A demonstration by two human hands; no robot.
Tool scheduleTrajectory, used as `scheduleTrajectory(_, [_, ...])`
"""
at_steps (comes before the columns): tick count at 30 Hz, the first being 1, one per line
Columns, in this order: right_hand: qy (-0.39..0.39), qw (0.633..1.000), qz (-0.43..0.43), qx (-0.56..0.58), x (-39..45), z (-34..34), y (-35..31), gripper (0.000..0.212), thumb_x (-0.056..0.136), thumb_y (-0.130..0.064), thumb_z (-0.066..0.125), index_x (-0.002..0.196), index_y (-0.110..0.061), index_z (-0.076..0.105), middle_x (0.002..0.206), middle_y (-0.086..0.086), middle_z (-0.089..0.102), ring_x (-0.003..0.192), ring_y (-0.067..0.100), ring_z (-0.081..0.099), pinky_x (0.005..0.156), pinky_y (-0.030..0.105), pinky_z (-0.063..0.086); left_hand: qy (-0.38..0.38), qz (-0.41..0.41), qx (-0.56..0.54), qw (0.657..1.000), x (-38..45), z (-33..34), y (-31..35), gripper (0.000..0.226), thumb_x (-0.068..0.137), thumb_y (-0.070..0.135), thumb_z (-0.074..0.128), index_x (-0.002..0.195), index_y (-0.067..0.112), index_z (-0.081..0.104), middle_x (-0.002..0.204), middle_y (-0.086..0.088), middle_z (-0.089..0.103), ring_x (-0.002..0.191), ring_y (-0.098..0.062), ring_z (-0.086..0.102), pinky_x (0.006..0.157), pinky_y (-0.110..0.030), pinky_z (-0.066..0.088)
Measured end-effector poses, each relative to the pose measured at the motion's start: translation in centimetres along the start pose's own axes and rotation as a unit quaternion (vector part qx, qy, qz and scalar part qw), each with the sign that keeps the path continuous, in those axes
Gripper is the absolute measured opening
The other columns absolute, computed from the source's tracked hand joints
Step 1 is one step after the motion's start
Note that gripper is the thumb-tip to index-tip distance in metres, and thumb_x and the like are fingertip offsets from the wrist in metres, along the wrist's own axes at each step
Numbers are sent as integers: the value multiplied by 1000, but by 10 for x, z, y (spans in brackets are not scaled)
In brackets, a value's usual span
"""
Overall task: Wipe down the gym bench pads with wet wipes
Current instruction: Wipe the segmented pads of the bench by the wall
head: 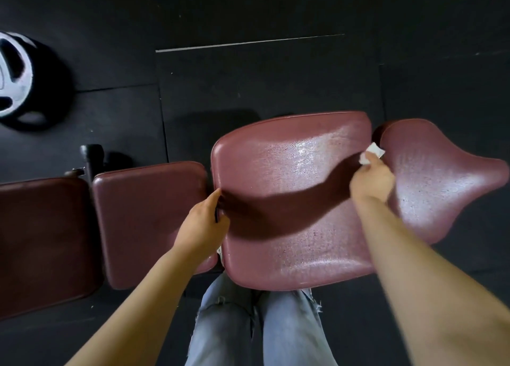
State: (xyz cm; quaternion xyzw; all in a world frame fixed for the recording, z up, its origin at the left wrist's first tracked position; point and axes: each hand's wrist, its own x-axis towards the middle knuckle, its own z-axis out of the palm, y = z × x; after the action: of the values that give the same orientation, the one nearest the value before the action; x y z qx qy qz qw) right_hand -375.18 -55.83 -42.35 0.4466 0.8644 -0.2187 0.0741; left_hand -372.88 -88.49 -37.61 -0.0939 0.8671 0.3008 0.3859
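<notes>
Jeans-clad knees (259, 324) stand against the near edge of the middle pad (289, 200). Right hand (372, 180) pinches a white wet wipe (371, 153) at the gap between that pad and the narrow right pad (436, 178) — both glisten, so they look wiped. Left hand (204, 222) curls round the middle pad's left edge. Two left pads (143, 216) look dull — probably still to do.

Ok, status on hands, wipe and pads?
Right hand pinching wet wipe at gap beside large pad. Left hand gripping pad's left edge. Nothing obstructing.
</notes>
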Motion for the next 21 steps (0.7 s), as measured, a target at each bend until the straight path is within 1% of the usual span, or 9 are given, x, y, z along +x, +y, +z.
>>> scheduleTrajectory(3, [58,989,-35,133,-46,35,-55,39,90,2,47,113,-18,71,100,13,72,86,27,65,82,29,44,-6,-17,-1,1000,-1,4,-3,64,92,18,50,152,30,31,136,0,57,116,-22,57,82,-29,44])
scheduleTrajectory(5, [-12,968,-196,156,-84,57,-78,35,88,1,46,105,-16,71,103,8,71,86,22,63,85,31,50,-10,-28,-28,999,-4,4,-2,65,90,14,49,150,36,34,133,6,58,113,-20,58,81,-29,42])
scheduleTrajectory(8, [-220,816,-535,16,-116,78,-72,39,92,-14,37,115,-10,69,132,11,61,121,33,57,103,42,45,1,-24,-97,995,-11,7,0,66,85,9,48,139,47,42,117,18,63,106,-15,61,83,-33,47])
scheduleTrajectory(10, [-246,701,-668,-52,-90,74,-55,41,94,-15,37,121,-9,67,134,11,60,123,35,57,105,50,45,12,-25,-106,994,-18,15,3,66,85,7,49,138,46,43,108,22,63,104,-15,62,81,-32,48])
scheduleTrajectory(11, [-232,685,-688,-62,-75,65,-49,39,94,-13,41,122,-11,67,134,10,61,122,34,58,104,49,46,11,-31,-101,994,-22,21,5,67,86,6,50,143,39,40,110,21,61,108,-16,60,83,-30,45])
scheduleTrajectory(12, [-217,703,-674,-69,-59,57,-40,37,93,-13,44,123,-13,67,135,8,60,123,32,57,104,46,46,7,-42,-95,995,-26,28,7,69,87,5,51,149,31,34,122,17,59,116,-17,55,90,-29,43])
scheduleTrajectory(14, [-170,810,-557,-73,-34,32,-15,42,93,-20,38,123,-15,66,134,9,61,123,31,57,105,39,44,13,-57,-91,994,-34,39,10,74,89,7,52,156,22,22,153,4,39,137,-20,40,104,-30,36])
scheduleTrajectory(17, [-34,970,-235,-56,-15,1,34,39,95,-10,37,122,-12,65,123,15,65,115,36,59,96,30,43,27,-50,-93,994,-45,48,5,76,90,8,53,156,21,19,159,-1,30,142,-21,34,110,-32,34])
scheduleTrajectory(21, [16,999,-18,46,-39,12,24,40,95,-2,43,127,-12,64,113,24,68,104,43,61,88,39,44,34,-46,-97,994,-55,53,-8,76,86,6,52,155,24,25,148,3,44,128,-18,47,91,-25,37])
